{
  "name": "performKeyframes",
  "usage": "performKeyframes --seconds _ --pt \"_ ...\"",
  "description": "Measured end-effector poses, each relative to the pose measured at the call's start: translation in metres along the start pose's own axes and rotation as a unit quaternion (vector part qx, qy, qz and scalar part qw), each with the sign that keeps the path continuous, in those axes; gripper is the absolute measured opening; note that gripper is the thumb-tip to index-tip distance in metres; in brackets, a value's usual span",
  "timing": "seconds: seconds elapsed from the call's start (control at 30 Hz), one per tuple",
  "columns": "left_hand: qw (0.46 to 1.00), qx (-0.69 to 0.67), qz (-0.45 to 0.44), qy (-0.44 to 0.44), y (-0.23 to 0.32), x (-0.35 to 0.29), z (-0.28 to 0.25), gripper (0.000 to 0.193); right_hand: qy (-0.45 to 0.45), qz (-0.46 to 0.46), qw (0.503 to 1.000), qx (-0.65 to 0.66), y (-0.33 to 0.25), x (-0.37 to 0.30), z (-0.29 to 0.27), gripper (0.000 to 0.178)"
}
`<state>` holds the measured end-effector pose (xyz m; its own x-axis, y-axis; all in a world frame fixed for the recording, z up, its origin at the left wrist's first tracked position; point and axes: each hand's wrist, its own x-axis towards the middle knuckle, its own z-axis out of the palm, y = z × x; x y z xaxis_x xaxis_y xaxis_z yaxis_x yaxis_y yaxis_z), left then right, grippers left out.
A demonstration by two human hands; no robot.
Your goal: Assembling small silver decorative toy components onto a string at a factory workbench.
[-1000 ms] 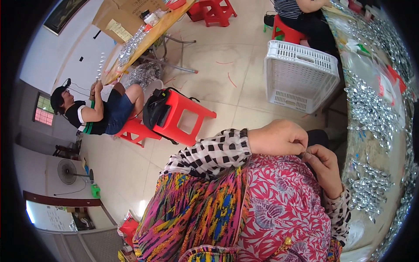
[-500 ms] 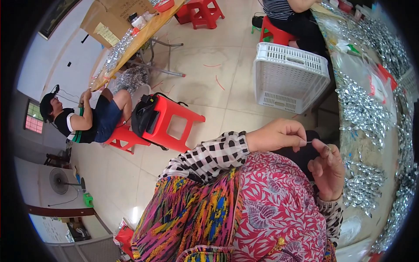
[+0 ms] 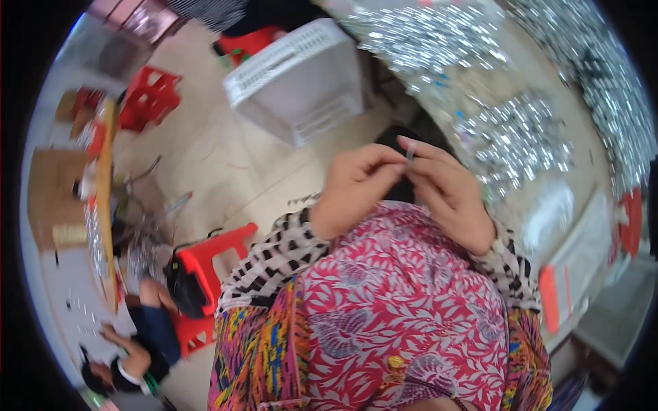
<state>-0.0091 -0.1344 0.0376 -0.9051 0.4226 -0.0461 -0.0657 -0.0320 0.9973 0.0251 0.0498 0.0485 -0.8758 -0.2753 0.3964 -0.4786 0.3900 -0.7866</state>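
Note:
Just above my lap, my left hand (image 3: pixel 358 186) and my right hand (image 3: pixel 452 198) meet at the fingertips. A small, narrow, whitish strip (image 3: pixel 410 150) stands up between them. Thumb and forefinger of my left hand pinch at its lower end. The fingers of my right hand close around it from the other side, the forefinger lying along it. The picture is slightly blurred, so what the strip is made of cannot be told. Nearest to my right hand on the table is a bunch of shiny silver twisted pieces (image 3: pixel 517 140).
The table (image 3: pixel 582 130) at my right bears more silver heaps (image 3: pixel 439 34) and clear plastic bags (image 3: pixel 548 212). A white plastic crate (image 3: pixel 301 89) stands on the floor ahead. At left are red stools (image 3: pixel 199 274), a seated person (image 3: pixel 133 349) and a wooden-edged table (image 3: pixel 108 205).
My view has swung to the right, so the surroundings shift left. My hands have come closer together; the right hand's raised, spread fingers have turned in and closed toward the left fingertips.

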Motion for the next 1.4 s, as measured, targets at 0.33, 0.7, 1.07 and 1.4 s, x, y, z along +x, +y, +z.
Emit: performKeyframes --seconds 0.33,0.7,1.07,1.4 --pt "0.98 -0.056 -0.158 -0.104 -0.014 0.034 0.003 0.013 0.009 0.037 0.973 -0.226 0.016 -0.018 -0.008 0.025" --pt "0.969 -0.084 -0.19 -0.136 -0.023 0.075 -0.004 0.01 0.017 0.041 0.953 -0.3 0.033 -0.004 0.001 0.028" --pt "0.932 -0.043 -0.194 -0.304 -0.035 0.11 0.026 0.01 0.021 0.123 0.902 -0.414 0.019 -0.038 -0.009 0.037" --pt "0.846 -0.024 -0.281 -0.453 -0.028 0.089 0.065 0.007 0.041 0.273 0.904 -0.327 -0.021 -0.081 -0.032 0.022"
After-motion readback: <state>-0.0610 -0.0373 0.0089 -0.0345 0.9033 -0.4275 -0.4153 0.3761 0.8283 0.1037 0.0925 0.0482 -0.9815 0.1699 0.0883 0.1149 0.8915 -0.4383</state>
